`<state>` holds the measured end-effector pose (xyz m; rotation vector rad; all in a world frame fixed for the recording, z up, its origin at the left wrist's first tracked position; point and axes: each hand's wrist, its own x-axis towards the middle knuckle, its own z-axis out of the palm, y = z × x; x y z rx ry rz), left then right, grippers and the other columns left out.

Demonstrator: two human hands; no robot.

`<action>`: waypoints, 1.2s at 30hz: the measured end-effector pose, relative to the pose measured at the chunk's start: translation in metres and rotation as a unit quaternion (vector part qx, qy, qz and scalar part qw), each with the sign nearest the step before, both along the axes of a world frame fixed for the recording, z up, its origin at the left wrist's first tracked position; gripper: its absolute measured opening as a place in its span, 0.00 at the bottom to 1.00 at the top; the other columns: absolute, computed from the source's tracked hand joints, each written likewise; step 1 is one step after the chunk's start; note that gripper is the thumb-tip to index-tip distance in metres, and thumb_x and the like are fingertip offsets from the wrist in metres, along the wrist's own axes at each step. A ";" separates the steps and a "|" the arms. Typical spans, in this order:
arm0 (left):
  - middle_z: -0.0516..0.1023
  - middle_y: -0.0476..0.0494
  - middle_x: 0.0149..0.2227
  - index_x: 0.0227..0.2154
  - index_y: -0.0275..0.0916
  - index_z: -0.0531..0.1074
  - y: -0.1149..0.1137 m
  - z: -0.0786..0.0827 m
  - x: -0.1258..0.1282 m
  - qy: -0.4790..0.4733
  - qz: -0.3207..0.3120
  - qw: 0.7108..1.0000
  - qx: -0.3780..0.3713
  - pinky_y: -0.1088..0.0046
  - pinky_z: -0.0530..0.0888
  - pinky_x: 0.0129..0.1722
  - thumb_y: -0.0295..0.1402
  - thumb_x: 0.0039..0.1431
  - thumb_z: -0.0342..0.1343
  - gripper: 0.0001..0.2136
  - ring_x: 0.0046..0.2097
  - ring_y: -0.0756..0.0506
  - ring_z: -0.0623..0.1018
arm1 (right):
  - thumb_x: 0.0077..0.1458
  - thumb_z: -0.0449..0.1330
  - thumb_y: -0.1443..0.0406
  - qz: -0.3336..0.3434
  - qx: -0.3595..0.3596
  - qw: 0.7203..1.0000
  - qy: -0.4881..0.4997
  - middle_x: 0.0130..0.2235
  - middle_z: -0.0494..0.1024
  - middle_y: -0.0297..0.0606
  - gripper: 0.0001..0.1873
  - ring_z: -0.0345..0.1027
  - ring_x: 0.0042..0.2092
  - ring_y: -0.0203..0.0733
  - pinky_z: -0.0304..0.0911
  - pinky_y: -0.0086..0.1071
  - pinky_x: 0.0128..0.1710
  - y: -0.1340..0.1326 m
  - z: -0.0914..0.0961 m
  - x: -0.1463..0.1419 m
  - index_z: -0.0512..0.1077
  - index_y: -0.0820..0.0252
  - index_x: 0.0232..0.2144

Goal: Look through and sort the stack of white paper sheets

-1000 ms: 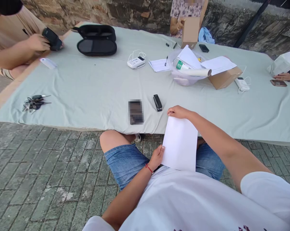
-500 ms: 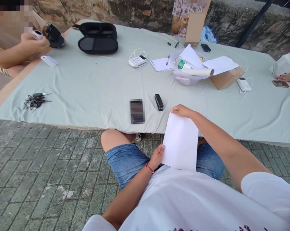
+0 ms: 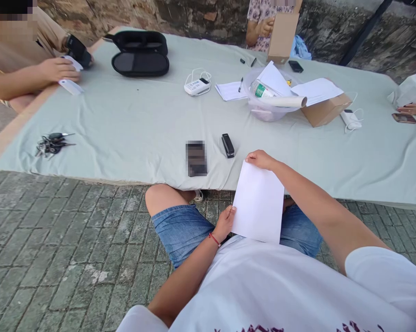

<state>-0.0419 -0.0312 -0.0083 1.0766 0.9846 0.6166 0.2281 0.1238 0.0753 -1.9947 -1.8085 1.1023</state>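
Note:
A white sheet of paper (image 3: 258, 203) is held tilted over my lap, its upper end close to the table edge. My left hand (image 3: 225, 222), with a red string bracelet at the wrist, pinches the sheet's left side near the bottom. At its top edge, my right hand (image 3: 261, 160) grips the sheet between thumb and fingers. Whether there is one sheet or a few together I cannot tell. On the cloth just beyond lies a black stapler (image 3: 227, 145). Left of it is a dark flat item (image 3: 196, 159), blurred out.
A pale green cloth (image 3: 142, 124) covers the table. On it are keys (image 3: 54, 144), a black case (image 3: 140, 54), a white corded device (image 3: 196, 86), a plastic basin (image 3: 268, 113) with papers and a bottle, and a cardboard box (image 3: 327, 110). Other people sit at the far left, back and right.
Both my hands and the sheet stay nearly still. The person at the left has lowered a hand with a white item toward the table. The box at the back has shifted slightly right.

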 end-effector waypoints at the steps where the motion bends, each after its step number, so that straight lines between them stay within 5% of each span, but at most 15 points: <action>1: 0.68 0.51 0.26 0.27 0.38 0.65 0.000 0.001 0.000 -0.001 0.005 1.000 0.000 0.75 0.65 0.29 0.54 0.59 0.51 0.22 0.29 0.51 0.67 | 0.54 0.55 0.57 -0.007 0.010 1.000 -0.019 0.30 0.73 0.33 0.13 0.63 0.30 0.36 0.55 0.31 0.31 0.002 -0.001 0.000 0.75 0.58 0.30; 11: 0.67 0.56 0.18 0.30 0.40 0.61 -0.015 0.011 -0.010 0.003 -0.054 0.995 -0.084 0.76 0.63 0.20 0.57 0.57 0.50 0.22 0.18 0.51 0.72 | 0.57 0.53 0.62 -0.016 0.028 0.995 -0.099 0.30 0.74 0.35 0.11 0.63 0.31 0.38 0.54 0.31 0.32 0.019 -0.009 -0.006 0.73 0.59 0.28; 20: 0.78 0.47 0.25 0.29 0.41 0.58 -0.022 0.021 -0.028 0.009 -0.081 0.990 -0.115 0.76 0.58 0.17 0.58 0.55 0.50 0.23 0.15 0.53 0.69 | 0.50 0.59 0.51 0.006 -0.015 0.998 0.061 0.27 0.69 0.31 0.16 0.57 0.28 0.34 0.53 0.30 0.29 0.022 -0.011 -0.012 0.71 0.59 0.25; 25: 0.79 0.46 0.27 0.30 0.41 0.58 -0.021 0.020 -0.026 0.017 -0.105 0.989 -0.099 0.77 0.55 0.15 0.58 0.57 0.47 0.23 0.14 0.54 0.68 | 0.48 0.61 0.54 -0.002 -0.023 0.999 0.044 0.26 0.70 0.31 0.14 0.57 0.27 0.33 0.53 0.30 0.28 0.028 -0.013 -0.015 0.71 0.60 0.23; 30: 0.78 0.48 0.25 0.30 0.40 0.59 -0.020 0.022 -0.028 0.024 -0.068 0.994 -0.087 0.77 0.57 0.15 0.57 0.59 0.47 0.22 0.14 0.54 0.66 | 0.51 0.60 0.53 -0.012 -0.017 0.999 0.044 0.25 0.69 0.31 0.16 0.56 0.26 0.33 0.53 0.29 0.28 0.028 -0.017 -0.013 0.70 0.59 0.23; 36: 0.77 0.49 0.23 0.29 0.40 0.60 -0.018 0.022 -0.029 0.009 -0.004 0.995 -0.104 0.78 0.55 0.15 0.55 0.58 0.50 0.21 0.14 0.55 0.63 | 0.49 0.63 0.53 0.021 -0.047 0.995 0.080 0.39 0.79 0.37 0.15 0.68 0.38 0.41 0.61 0.31 0.38 0.019 -0.011 0.029 0.77 0.55 0.36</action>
